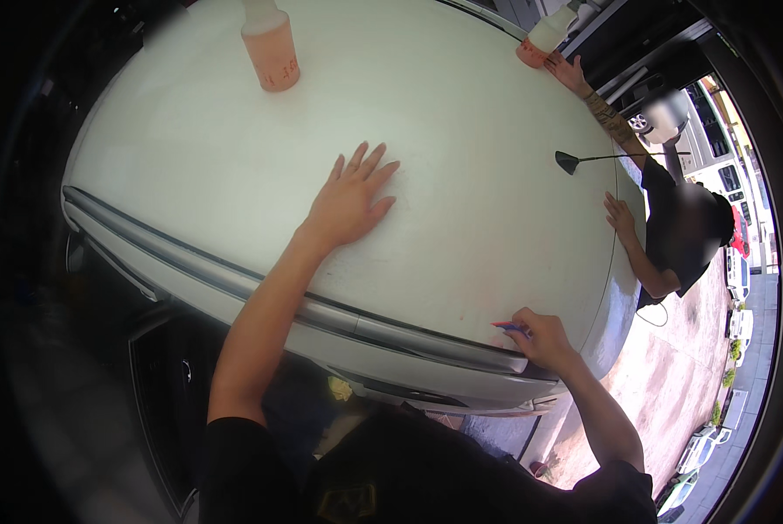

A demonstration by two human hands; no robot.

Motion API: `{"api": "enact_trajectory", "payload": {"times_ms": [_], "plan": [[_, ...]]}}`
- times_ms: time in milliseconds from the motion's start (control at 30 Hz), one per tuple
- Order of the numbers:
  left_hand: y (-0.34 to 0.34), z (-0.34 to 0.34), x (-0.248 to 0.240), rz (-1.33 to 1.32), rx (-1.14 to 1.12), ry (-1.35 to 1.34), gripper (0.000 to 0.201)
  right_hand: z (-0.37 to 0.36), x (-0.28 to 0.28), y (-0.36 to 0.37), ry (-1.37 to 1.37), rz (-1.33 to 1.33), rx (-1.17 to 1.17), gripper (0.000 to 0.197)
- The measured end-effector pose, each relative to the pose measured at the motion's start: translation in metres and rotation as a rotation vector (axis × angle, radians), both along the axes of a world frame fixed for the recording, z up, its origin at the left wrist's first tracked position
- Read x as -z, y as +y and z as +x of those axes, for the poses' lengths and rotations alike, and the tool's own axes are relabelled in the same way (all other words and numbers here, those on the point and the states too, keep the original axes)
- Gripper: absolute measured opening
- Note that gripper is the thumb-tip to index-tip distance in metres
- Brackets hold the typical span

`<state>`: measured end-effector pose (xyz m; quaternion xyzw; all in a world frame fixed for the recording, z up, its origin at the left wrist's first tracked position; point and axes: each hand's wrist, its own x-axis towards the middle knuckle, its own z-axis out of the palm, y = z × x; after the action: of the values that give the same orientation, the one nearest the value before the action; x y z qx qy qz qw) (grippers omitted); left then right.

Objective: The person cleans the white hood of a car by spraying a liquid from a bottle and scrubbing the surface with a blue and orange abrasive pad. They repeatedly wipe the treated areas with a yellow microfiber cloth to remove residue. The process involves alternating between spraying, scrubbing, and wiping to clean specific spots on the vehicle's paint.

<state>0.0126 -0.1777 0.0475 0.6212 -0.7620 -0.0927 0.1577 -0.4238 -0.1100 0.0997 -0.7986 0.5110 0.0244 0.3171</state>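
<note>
My left hand (351,203) lies on the white car roof (461,236), palm down with its fingers spread. Nothing is in it. Close to the silver roof rail (426,342), my right hand (544,341) grips a small flat tool (512,328), blue with a red edge, low against the roof. Its exact kind is partly hidden by my fingers. Faint grey smudges mark the roof beside my left hand.
A spray bottle of pinkish liquid (271,52) stands on the roof. A co-worker (684,231) leans in at the right, one hand by a second bottle (540,44), the other on the roof. A black antenna (568,162) sticks up between us.
</note>
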Motion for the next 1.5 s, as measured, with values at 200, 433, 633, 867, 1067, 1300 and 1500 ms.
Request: {"api": "enact_trajectory", "payload": {"times_ms": [200, 433, 633, 867, 1067, 1300, 1500], "plan": [[0.029, 0.145, 0.038, -0.066, -0.418, -0.235, 0.065, 0.047, 0.003, -0.154, -0.400, -0.102, 0.210, 0.016], [0.011, 0.130, 0.039, -0.057, -0.452, -0.305, 0.067, 0.109, 0.008, -0.323, -0.369, -0.397, 0.256, 0.021], [0.018, 0.135, 0.042, -0.051, -0.493, -0.317, 0.067, 0.137, -0.003, -0.327, -0.438, -0.199, 0.231, 0.019], [0.011, 0.130, 0.043, -0.065, -0.482, -0.296, 0.067, 0.189, 0.038, -0.329, -0.710, -0.062, 0.195, 0.021], [0.014, 0.133, 0.044, -0.061, -0.504, -0.331, 0.067, 0.291, 0.022, -0.312, -0.580, 0.164, -0.322, 0.013], [0.009, 0.130, 0.042, -0.058, -0.487, -0.308, 0.067, 0.273, 0.008, -0.337, -0.411, 0.201, -0.418, 0.013], [0.015, 0.132, 0.038, -0.036, -0.502, -0.295, 0.067, 0.261, -0.008, -0.310, -0.153, 0.297, -0.395, 0.009]]}}
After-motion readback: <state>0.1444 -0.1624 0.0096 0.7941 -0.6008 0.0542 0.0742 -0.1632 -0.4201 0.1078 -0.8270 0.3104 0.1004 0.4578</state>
